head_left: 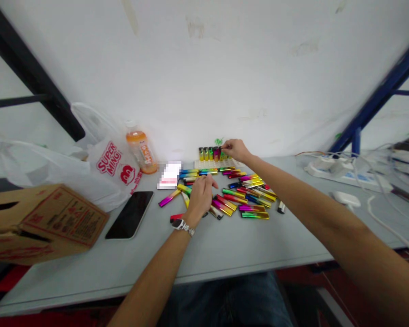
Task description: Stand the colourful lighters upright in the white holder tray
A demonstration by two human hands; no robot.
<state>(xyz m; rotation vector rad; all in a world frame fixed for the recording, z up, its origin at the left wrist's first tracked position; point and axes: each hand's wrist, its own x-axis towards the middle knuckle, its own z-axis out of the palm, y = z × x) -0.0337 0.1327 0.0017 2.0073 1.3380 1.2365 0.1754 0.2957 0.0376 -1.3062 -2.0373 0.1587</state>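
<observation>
Both hands busy on the grey bench.
The right hand pinches its fingers on the end lighter of the upright row in the white tray by the wall. The left hand lies curled over the loose lighters mid-bench; I cannot tell whether it grips one.

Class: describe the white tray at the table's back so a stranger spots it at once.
Start at the grey table, then go to its far edge by the white wall. The white tray sits there below the right hand; only in it do lighters stand upright, not flat.
</observation>
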